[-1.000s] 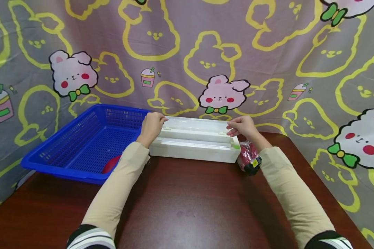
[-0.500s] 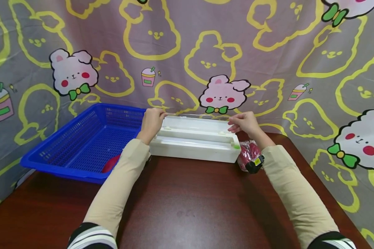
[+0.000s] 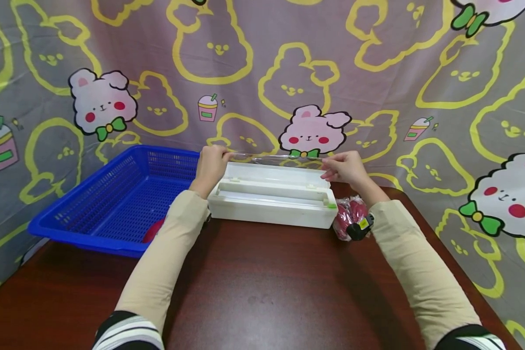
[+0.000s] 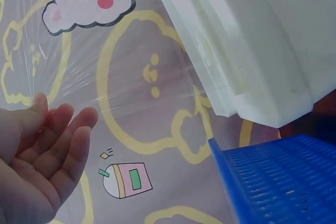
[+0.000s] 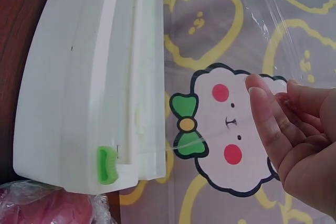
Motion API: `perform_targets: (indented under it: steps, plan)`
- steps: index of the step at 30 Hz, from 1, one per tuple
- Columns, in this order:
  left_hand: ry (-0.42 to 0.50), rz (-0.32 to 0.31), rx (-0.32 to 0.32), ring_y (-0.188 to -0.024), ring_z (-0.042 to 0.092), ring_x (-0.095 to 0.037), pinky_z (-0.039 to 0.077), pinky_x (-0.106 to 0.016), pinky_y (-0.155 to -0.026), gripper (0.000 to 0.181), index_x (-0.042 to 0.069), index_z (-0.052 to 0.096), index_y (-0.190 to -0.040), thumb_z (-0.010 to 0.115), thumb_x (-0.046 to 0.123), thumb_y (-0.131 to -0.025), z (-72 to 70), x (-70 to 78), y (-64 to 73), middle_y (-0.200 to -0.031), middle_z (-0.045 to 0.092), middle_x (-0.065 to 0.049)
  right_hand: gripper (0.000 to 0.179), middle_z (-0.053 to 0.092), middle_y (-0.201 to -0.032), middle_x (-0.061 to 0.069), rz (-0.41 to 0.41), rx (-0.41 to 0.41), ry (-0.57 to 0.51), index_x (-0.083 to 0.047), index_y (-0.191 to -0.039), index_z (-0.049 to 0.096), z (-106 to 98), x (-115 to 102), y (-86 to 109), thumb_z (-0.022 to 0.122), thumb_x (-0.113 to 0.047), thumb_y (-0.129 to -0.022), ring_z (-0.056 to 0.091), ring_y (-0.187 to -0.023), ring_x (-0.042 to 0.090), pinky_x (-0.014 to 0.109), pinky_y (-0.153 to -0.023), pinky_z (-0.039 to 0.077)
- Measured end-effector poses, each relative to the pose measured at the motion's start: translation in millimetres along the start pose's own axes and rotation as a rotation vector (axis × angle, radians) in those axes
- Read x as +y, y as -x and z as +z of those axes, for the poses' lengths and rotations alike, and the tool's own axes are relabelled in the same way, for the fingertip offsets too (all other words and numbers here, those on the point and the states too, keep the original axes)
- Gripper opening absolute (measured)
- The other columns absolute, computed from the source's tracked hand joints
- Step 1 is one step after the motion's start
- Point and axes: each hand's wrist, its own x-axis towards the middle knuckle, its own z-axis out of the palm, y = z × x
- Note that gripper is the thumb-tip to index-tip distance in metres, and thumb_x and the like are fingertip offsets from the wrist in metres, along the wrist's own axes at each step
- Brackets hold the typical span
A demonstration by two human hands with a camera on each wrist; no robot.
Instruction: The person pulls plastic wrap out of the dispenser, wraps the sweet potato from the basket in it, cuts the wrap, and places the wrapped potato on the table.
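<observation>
A sheet of clear cling film point(image 3: 271, 158) stretches between my two hands above a white cling film dispenser point(image 3: 271, 214), whose lid stands raised at the back. My left hand point(image 3: 211, 167) pinches the film's left corner between thumb and fingers. At the other corner, my right hand point(image 3: 346, 169) pinches it the same way. Both wrist views show the film running from the fingers back to the dispenser's edge. A green slider point(image 5: 107, 165) sits at the dispenser's right end.
A blue plastic basket point(image 3: 83, 243) with a red object point(image 3: 153, 230) in it stands to the left. Right of the dispenser lies a red, film-wrapped bundle point(image 3: 344, 218). A patterned curtain point(image 3: 245, 87) hangs close behind the brown table point(image 3: 262, 287).
Both hands have risen a little, drawing the cling film up and away from the dispenser. The dispenser and basket have stayed in place.
</observation>
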Motion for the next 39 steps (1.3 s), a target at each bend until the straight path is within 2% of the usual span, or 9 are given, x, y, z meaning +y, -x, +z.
perform_targets:
  steps: [5, 10, 14, 20, 26, 29, 33, 35, 39]
  plan:
    - [0.013, 0.017, 0.009, -0.074, 0.061, -0.027, 0.046, -0.037, -0.065, 0.017, -0.001, 0.071, -0.083, 0.064, 0.015, -0.082, -4.5, 2.4, -3.2, -0.08, 0.067, -0.013, 0.03, 0.064, -0.066, 0.007, 0.009, 0.028, -0.026, 0.015, -0.099, 0.059, 0, -5, 1.9, 0.058, -0.012, -0.087, 0.063, -0.053, 0.018, 0.031, -0.051, 0.051]
    - [0.022, 0.051, 0.041, -0.073, 0.061, -0.029, 0.045, -0.037, -0.068, 0.014, -0.003, 0.071, -0.079, 0.066, 0.011, -0.08, -8.6, 4.0, -5.8, -0.077, 0.066, -0.014, 0.03, 0.064, -0.066, 0.005, -0.043, 0.043, -0.021, 0.017, -0.102, 0.057, 0, -8, 2.9, 0.057, -0.01, -0.087, 0.063, -0.053, 0.017, 0.032, -0.052, 0.051]
    - [0.056, 0.031, 0.067, -0.072, 0.061, -0.028, 0.045, -0.037, -0.067, 0.017, -0.003, 0.071, -0.081, 0.066, 0.013, -0.081, -9.9, 5.9, -6.6, -0.077, 0.066, -0.015, 0.028, 0.065, -0.068, 0.006, -0.09, 0.075, -0.019, 0.017, -0.101, 0.058, 0, -9, 3.2, 0.057, -0.007, -0.087, 0.064, -0.057, 0.015, 0.031, -0.056, 0.051]
    - [0.109, 0.011, 0.153, -0.068, 0.061, -0.027, 0.045, -0.036, -0.063, 0.015, -0.004, 0.071, -0.081, 0.067, 0.011, -0.079, -8.5, 7.6, -7.2, -0.078, 0.066, -0.015, 0.027, 0.067, -0.075, 0.01, -0.147, 0.111, 0.001, 0.016, -0.1, 0.059, -1, -14, 4.9, 0.056, -0.008, -0.087, 0.065, -0.063, 0.013, 0.031, -0.061, 0.051]
    - [0.145, 0.011, 0.207, -0.07, 0.062, -0.028, 0.047, -0.036, -0.064, 0.016, -0.006, 0.07, -0.082, 0.067, 0.01, -0.079, -11.4, 11.0, -9.7, -0.078, 0.066, -0.017, 0.021, 0.067, -0.071, 0.008, -0.171, 0.109, -0.057, 0.012, -0.094, 0.064, -4, -19, 6.2, 0.059, -0.007, -0.086, 0.065, -0.062, 0.014, 0.031, -0.061, 0.051]
    - [0.144, 0.008, 0.213, -0.071, 0.062, -0.028, 0.047, -0.036, -0.065, 0.017, -0.006, 0.07, -0.082, 0.068, 0.011, -0.078, -14.3, 12.6, -11.3, -0.078, 0.066, -0.018, 0.017, 0.067, -0.07, 0.007, -0.189, 0.1, -0.077, 0.006, -0.087, 0.067, -5, -21, 6.2, 0.06, -0.009, -0.085, 0.065, -0.063, 0.016, 0.031, -0.061, 0.051]
    - [0.136, 0.002, 0.205, -0.07, 0.062, -0.027, 0.047, -0.035, -0.064, 0.017, -0.006, 0.07, -0.082, 0.068, 0.011, -0.079, -17.3, 14.2, -14.2, -0.079, 0.066, -0.017, 0.019, 0.067, -0.071, 0.007, -0.207, 0.106, -0.104, -0.001, -0.08, 0.069, -6, -23, 7.2, 0.059, -0.017, -0.086, 0.065, -0.065, 0.019, 0.029, -0.06, 0.051]
    - [0.139, -0.002, 0.201, -0.069, 0.062, -0.026, 0.047, -0.034, -0.063, 0.017, -0.005, 0.07, -0.083, 0.067, 0.011, -0.08, -18.7, 15.6, -15.7, -0.079, 0.066, -0.016, 0.022, 0.067, -0.072, 0.007, -0.22, 0.12, -0.102, -0.001, -0.08, 0.069, -6, -24, 7.6, 0.059, -0.02, -0.086, 0.065, -0.065, 0.02, 0.028, -0.059, 0.051]
    - [0.141, -0.008, 0.2, -0.068, 0.062, -0.025, 0.047, -0.034, -0.063, 0.017, -0.005, 0.07, -0.085, 0.066, 0.011, -0.081, -21.0, 18.5, -18.6, -0.079, 0.066, -0.016, 0.023, 0.067, -0.07, 0.005, -0.246, 0.13, -0.103, 0.006, -0.085, 0.067, -7, -29, 8.3, 0.059, -0.016, -0.086, 0.065, -0.064, 0.017, 0.029, -0.061, 0.051]
